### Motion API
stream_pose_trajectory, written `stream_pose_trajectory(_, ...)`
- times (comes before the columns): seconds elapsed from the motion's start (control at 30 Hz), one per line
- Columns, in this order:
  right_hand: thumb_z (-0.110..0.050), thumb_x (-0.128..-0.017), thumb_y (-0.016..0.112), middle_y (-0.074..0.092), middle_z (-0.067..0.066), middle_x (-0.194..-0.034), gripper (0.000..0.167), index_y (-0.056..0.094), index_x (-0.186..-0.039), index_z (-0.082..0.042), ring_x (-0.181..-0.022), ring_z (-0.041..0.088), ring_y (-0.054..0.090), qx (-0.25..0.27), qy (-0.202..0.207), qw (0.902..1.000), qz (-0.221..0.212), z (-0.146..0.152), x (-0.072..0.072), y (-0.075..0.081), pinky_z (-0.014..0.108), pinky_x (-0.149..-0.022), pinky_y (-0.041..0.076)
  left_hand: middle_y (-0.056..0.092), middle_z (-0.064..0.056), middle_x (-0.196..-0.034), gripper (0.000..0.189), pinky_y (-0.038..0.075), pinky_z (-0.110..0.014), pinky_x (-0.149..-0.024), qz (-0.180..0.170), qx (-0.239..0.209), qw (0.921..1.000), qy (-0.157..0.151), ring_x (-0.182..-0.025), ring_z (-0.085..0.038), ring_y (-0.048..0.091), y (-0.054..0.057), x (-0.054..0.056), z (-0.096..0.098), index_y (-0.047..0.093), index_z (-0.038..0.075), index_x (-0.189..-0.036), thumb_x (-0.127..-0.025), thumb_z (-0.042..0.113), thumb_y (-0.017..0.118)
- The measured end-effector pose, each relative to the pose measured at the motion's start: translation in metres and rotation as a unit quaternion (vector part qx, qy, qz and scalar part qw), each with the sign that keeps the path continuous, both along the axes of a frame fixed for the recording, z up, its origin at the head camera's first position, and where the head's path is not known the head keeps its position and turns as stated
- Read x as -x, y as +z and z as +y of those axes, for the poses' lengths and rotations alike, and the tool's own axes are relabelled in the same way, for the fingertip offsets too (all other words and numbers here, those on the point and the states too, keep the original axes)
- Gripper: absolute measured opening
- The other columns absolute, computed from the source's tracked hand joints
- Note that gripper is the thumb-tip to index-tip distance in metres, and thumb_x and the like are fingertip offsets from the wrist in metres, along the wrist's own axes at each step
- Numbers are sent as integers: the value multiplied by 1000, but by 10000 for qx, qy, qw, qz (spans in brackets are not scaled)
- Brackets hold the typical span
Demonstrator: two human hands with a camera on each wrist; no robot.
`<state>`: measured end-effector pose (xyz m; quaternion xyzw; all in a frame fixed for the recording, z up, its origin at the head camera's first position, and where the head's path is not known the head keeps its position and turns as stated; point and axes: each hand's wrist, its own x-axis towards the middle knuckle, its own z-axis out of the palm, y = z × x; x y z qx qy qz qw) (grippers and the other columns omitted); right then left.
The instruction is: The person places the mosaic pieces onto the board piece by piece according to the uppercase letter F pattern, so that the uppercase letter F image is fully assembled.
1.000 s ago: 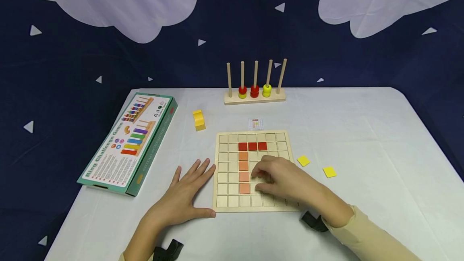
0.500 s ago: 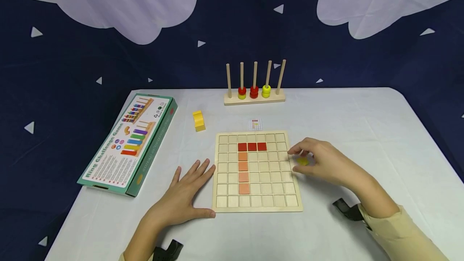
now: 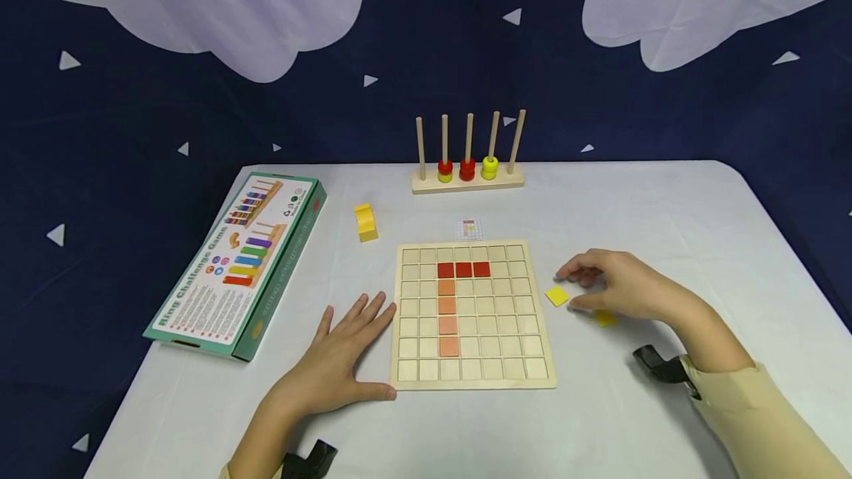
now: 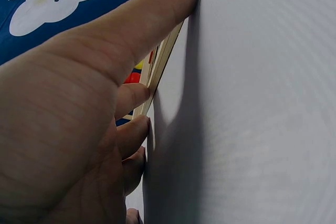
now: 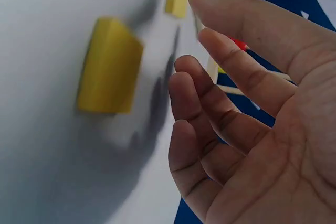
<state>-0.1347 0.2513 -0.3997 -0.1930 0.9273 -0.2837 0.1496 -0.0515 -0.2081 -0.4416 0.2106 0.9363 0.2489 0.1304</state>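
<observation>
My right hand (image 3: 615, 283) hovers to the right of the wooden grid board (image 3: 491, 370), fingers loosely bent and nothing between them. A yellow square tile (image 3: 557, 296) lies just left of its fingertips; another yellow tile (image 3: 605, 318) is partly hidden beneath the hand. The right wrist view shows one yellow tile (image 5: 110, 66) up close beside the fingers. My left hand (image 3: 339, 361) lies spread on the table, with fingertips and thumb at the board's left edge. On the board, red tiles (image 3: 464, 270) form a row, and orange tiles (image 3: 447, 305) run down below its left end.
A small pattern card (image 3: 469, 228) lies behind the board. Farther back stands a peg rack (image 3: 468, 182) with red and yellow rings. A yellow curved block (image 3: 365, 222) is at the back left, and a green game box (image 3: 239, 265) lies at far left.
My right hand has moved from over the board to the right, past the nearer yellow tile toward the farther one. The left hand stays at the board's edge.
</observation>
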Motion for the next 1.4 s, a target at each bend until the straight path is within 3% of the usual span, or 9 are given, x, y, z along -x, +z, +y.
stream_pose_trajectory(0.43, -16, -84, 91, 73, -3, -111, 35, 78, -116, -15, -96, 11, 60, 91, 71, 9997, -200, -1, 8, -12, 24, -82, 53, 26, 0, -179, 119, 2, -79, -127, -6, 27, 10000, 15, -168, -37, 18, -2, 1, 0, 32, 29, -171, -74, 66, 90)
stream_pose_trajectory(0.87, -13, -87, 88, 67, -5, -100, 27, 79, -112, -17, -92, 13, 55, 87, 172, 9993, -311, -5, 10, -12, 22, -77, 48, 26, -1, -179, 118, 2, -78, -128, -25, 21, 10000, 15, -168, -37, 18, 0, 0, 0, 32, 28, -171, -74, 65, 90)
stream_pose_trajectory(1.13, -13, -87, 89, 66, -5, -96, 25, 79, -110, -18, -90, 12, 55, 53, 137, 9998, -156, -8, 9, -13, 23, -76, 48, 25, 0, -180, 118, 2, -79, -127, -13, 7, 10000, 10, -168, -38, 18, 1, 0, 0, 32, 28, -171, -74, 63, 90)
stream_pose_trajectory(1.4, -15, -86, 90, 71, -9, -98, 23, 81, -107, -17, -92, 8, 63, -113, 289, 9990, 309, -11, 6, -14, 28, -82, 58, 26, -1, -179, 118, 2, -80, -127, -27, -35, 10000, 12, -168, -38, 19, 1, 1, 1, 34, 27, -170, -73, 62, 92)
